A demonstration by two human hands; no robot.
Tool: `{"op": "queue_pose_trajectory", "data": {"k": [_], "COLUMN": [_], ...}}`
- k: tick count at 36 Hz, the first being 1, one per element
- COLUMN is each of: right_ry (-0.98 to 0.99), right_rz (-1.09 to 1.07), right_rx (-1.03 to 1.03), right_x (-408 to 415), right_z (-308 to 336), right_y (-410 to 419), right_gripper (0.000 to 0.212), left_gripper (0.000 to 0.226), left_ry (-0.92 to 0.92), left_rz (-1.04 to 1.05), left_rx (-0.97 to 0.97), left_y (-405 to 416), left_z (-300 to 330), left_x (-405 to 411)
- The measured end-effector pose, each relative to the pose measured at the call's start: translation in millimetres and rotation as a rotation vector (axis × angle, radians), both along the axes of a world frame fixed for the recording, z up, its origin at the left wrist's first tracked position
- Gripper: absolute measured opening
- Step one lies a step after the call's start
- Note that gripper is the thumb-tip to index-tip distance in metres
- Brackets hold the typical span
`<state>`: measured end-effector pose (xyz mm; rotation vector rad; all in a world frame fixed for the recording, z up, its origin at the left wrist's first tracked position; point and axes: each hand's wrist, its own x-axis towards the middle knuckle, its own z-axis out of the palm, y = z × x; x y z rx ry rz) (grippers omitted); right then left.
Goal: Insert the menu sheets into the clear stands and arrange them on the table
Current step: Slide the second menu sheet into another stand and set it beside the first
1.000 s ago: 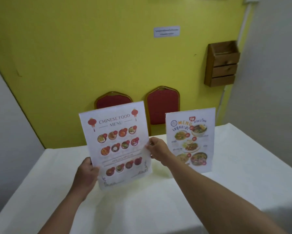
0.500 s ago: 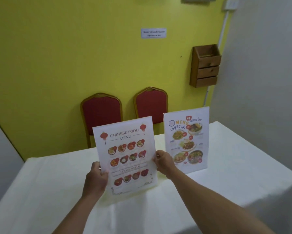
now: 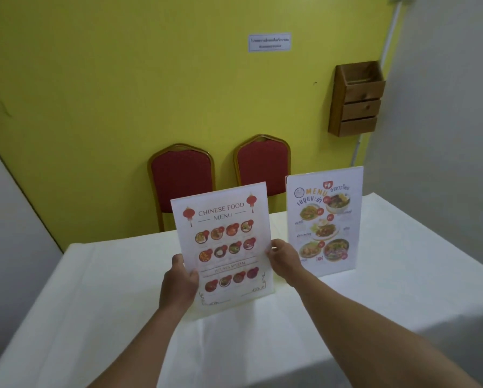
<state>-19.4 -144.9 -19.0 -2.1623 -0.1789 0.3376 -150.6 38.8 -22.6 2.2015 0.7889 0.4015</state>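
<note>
Clearly both hands, left hand (image 3: 179,284) and right hand (image 3: 283,260), pinch the Chinese menu stand (image 3: 222,247) by its edges just left of the standing Thai menu stand (image 3: 324,221), and setting it askew on the desk (image 3: 402,289) could tip it.

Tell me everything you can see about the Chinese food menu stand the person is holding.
The Chinese food menu stand is a clear, glossy holder with a white sheet inside, headed "Chinese Food Menu" between red lanterns, with rows of dish photos and a "Houses Special" band. It stands nearly upright, tilted slightly, its base at or just above the white tablecloth. The left hand grips its lower left edge, the right hand its right edge. It sits left of the Thai menu stand, apart from it.
</note>
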Motion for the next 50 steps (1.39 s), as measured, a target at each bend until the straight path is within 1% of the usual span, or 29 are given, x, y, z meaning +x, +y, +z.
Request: {"op": "queue_pose_trajectory", "data": {"k": [4, 7, 13, 16, 19, 21, 23, 26, 29, 34, 39, 43, 46, 48, 50], "right_ry": [0.013, 0.028, 0.071, 0.03, -0.058, -0.12, -0.162, -0.185, -0.242, -0.323, -0.402, -0.383, -0.379, -0.346, -0.321], "right_rz": [0.022, 0.045, -0.01, -0.057, -0.047, 0.007, 0.075, 0.18, 0.263, 0.368, 0.421, 0.413, 0.384, 0.344, 0.304], "right_rx": [-0.013, -0.02, -0.013, -0.045, -0.096, -0.136, -0.167, -0.183, -0.171, -0.168, -0.162, -0.152, -0.093, -0.069, -0.054], "right_x": [-3, -5, -10, -19, -30, -36, -41, -51, -64, -83, -97, -101, -99, -98, -94], "right_z": [2, 2, -3, -2, 0, 0, 1, 7, 17, 38, 63, 75, 82, 86, 84], "right_y": [-2, -4, -5, -5, -7, -6, -3, 3, 11, 22, 24, 20, 10, -3, -16], "right_gripper": [0.033, 0.036, 0.056, 0.051, 0.037, 0.026, 0.02, 0.019, 0.015, 0.021, 0.03, 0.03, 0.041, 0.045, 0.042], "left_gripper": [0.02, 0.031, 0.044, 0.054, 0.06, 0.061, 0.058, 0.052, 0.053, 0.055, 0.057, 0.062, 0.068, 0.071, 0.071], "left_ry": [0.03, 0.058, 0.123, 0.167, 0.186, 0.198, 0.209, 0.235, 0.267, 0.297, 0.308, 0.303, 0.289, 0.276, 0.262], "left_rz": [-0.015, -0.037, -0.048, -0.036, -0.014, -0.009, -0.002, 0.031, 0.052, 0.071, 0.079, 0.065, 0.046, 0.047, 0.059], "left_rx": [-0.023, -0.062, -0.079, -0.063, -0.032, 0.003, 0.052, 0.111, 0.159, 0.233, 0.302, 0.367, 0.394, 0.372, 0.316], "left_y": [1, -2, -4, -7, -7, -6, -5, -8, -11, -12, -15, -17, -19, -20, -21], "left_z": [2, 4, 9, 12, 15, 16, 17, 21, 25, 36, 50, 63, 72, 77, 81], "left_x": [0, -3, -15, -23, -32, -39, -47, -58, -69, -89, -106, -113, -115, -114, -114]}}
